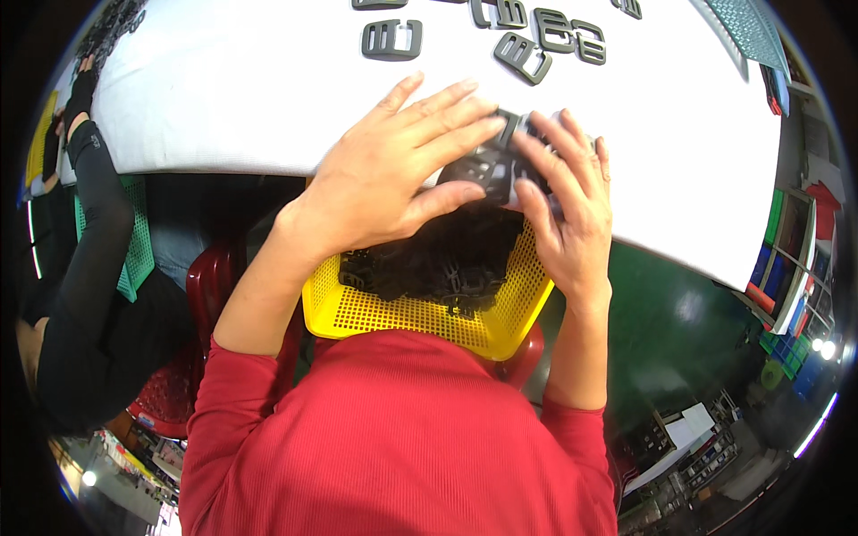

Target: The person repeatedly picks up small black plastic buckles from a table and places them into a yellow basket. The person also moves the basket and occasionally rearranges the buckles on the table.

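My left hand (393,161) lies with fingers stretched out over the near edge of the white table, beside a blurred cluster of black plastic buckles (487,170). On the other side of that cluster is my right hand (567,183), fingers spread and bent over it. Below both hands, a yellow perforated basket (420,323) rests against my red shirt and holds a heap of black buckles (438,259). Farther up the table lie several loose buckles, among them one single buckle (391,40) and an overlapping group (567,36).
The white-covered table (232,89) spans the far side. At the left a person in a black sleeve (98,179) reaches over it, near a green basket (136,237) and a dark red chair (210,286). A light-blue perforated tray (746,36) is at the far right.
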{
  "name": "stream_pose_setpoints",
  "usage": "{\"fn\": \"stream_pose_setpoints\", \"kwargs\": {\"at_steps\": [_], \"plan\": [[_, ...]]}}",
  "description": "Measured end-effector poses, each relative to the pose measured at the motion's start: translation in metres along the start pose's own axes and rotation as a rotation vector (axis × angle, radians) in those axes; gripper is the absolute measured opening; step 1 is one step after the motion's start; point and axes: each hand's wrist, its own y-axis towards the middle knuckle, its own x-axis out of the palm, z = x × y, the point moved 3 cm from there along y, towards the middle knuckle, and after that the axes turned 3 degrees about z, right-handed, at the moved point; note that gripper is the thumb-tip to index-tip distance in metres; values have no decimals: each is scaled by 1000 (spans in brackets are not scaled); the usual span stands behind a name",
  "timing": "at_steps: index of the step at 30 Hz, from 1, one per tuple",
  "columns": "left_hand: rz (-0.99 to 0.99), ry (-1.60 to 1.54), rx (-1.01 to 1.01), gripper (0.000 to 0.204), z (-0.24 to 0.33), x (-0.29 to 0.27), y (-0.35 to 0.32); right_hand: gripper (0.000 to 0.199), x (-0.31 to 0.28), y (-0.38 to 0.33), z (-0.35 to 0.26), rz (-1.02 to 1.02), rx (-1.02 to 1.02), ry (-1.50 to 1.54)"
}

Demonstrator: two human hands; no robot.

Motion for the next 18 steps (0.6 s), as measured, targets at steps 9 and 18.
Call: {"fn": "stream_pose_setpoints", "kwargs": {"at_steps": [9, 18], "plan": [[-44, -780, -137, 22, -20, -19, -16, 19, -37, 13, 22, -264, 181, 779], [445, 56, -160, 35, -66, -45, 22, 53, -27, 127, 128, 130, 76, -17]]}}
